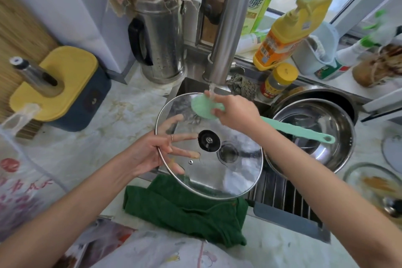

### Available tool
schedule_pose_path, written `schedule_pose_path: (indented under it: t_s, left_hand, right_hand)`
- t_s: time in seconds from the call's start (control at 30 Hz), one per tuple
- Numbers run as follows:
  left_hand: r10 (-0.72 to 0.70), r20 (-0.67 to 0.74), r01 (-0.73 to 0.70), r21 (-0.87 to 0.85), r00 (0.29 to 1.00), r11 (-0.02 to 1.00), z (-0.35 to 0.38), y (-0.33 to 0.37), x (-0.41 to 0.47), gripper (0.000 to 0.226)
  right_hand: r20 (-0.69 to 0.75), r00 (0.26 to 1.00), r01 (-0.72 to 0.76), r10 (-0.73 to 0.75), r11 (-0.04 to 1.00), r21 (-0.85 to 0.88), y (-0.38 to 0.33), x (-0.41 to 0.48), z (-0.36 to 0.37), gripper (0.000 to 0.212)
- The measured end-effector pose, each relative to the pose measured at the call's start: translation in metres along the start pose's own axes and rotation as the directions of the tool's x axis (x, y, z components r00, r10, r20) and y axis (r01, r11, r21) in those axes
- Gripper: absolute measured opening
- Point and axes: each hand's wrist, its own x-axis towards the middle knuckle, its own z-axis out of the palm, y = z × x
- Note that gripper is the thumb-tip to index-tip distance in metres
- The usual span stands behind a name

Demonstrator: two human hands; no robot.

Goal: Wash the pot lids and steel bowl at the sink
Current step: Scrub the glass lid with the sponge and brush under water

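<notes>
A large glass pot lid [228,176] with a steel rim and a black centre knob is held flat over the sink. My left hand [152,154] grips its left rim, with the fingers spread underneath the glass. My right hand [235,111] holds a mint-green long-handled scrubber [304,131] near its head, pressing the pad onto the lid's far edge under running water from the tap [226,28]. The steel bowl [322,137] sits in the sink at the right, nested in a larger steel basin.
A green cloth [185,211] lies on the sink's front edge. A steel kettle [161,39] stands behind the sink at the left. Detergent bottles [289,35] and a yellow-capped jar [276,82] line the back. A glass bowl [374,185] with residue sits at the right, and a yellow-lidded box [63,85] at the left.
</notes>
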Motion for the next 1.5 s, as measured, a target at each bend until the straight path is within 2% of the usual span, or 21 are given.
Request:
schedule_pose_path:
  t_s: [0.07,0.1,0.2,0.23,0.33,0.47,0.57,0.7,0.8,0.9,1.03,1.13,1.23,1.37,1.47,1.5]
  left_hand:
    - [-0.007,-0.001,0.007,-0.008,1.000,1.000,0.001,0.000,0.000,0.096]
    - [-0.007,-0.008,0.007,0.006,1.000,1.000,0.002,0.000,0.000,0.097]
    - [0.001,-0.024,0.000,0.058,1.000,0.998,0.000,0.001,0.002,0.097]
    - [0.007,-0.021,-0.006,0.068,1.000,0.998,0.001,0.003,0.002,0.095]
    - [0.007,0.004,-0.008,0.059,1.000,0.998,0.003,0.008,0.004,0.091]
    - [0.037,-0.003,-0.037,0.115,0.999,0.993,0.008,0.012,0.009,0.083]
    - [0.028,0.020,-0.029,0.087,0.999,0.996,0.007,0.014,0.013,0.086]
    - [0.035,0.030,-0.038,0.098,0.999,0.994,0.003,0.012,0.014,0.089]
    - [0.032,0.023,-0.034,0.097,0.999,0.995,0.003,0.012,0.014,0.090]
    - [0.047,0.014,-0.048,0.119,0.999,0.992,0.003,0.013,0.014,0.092]
    - [0.042,0.010,-0.042,0.071,0.999,0.997,0.006,0.010,0.014,0.093]
    - [0.052,0.015,-0.053,0.096,0.999,0.994,0.006,0.009,0.016,0.095]
    - [0.039,0.003,-0.039,0.087,0.999,0.995,0.006,0.009,0.016,0.094]
    - [0.054,0.012,-0.056,0.133,0.998,0.990,0.005,0.008,0.016,0.093]
    - [0.049,-0.015,-0.047,0.112,0.999,0.993,0.007,0.008,0.017,0.093]
    - [0.053,-0.021,-0.050,0.117,0.998,0.992,0.007,0.008,0.016,0.092]
  right_hand:
    - [-0.049,0.995,-0.089,0.089,0.996,0.004,0.015,0.004,-0.004,0.052]
    - [-0.049,0.996,-0.076,0.076,0.997,0.004,0.014,0.001,-0.005,0.053]
    - [-0.001,0.992,0.130,-0.130,0.991,0.034,-0.012,-0.019,0.004,0.053]
    - [-0.009,0.989,0.151,-0.150,0.988,0.029,-0.013,-0.020,0.003,0.054]
    - [-0.079,0.997,0.026,-0.025,0.999,0.022,0.002,-0.010,-0.007,0.053]
    - [-0.053,0.988,0.150,-0.148,0.988,0.039,-0.014,-0.021,-0.005,0.055]
    - [-0.118,0.991,0.062,-0.059,0.998,0.022,-0.006,-0.015,-0.012,0.053]
    - [-0.069,0.989,0.127,-0.129,0.992,-0.024,-0.010,-0.024,-0.010,0.055]
    - [-0.103,0.993,0.053,-0.057,0.998,-0.045,-0.002,-0.023,-0.013,0.055]
    - [-0.074,0.987,0.143,-0.146,0.989,-0.048,-0.012,-0.032,-0.007,0.056]
    - [-0.113,0.992,0.053,-0.055,0.998,-0.021,-0.007,-0.027,-0.010,0.054]
    - [-0.069,0.988,0.138,-0.138,0.990,-0.008,-0.015,-0.034,-0.007,0.055]
    - [-0.118,0.992,0.041,-0.044,0.999,-0.032,-0.008,-0.031,-0.010,0.054]
    - [-0.074,0.990,0.113,-0.118,0.991,-0.069,-0.014,-0.039,-0.009,0.056]
    - [-0.107,0.994,0.014,-0.018,0.999,-0.036,-0.010,-0.037,-0.011,0.056]
    - [-0.094,0.995,0.024,-0.026,1.000,-0.019,-0.013,-0.039,-0.009,0.056]
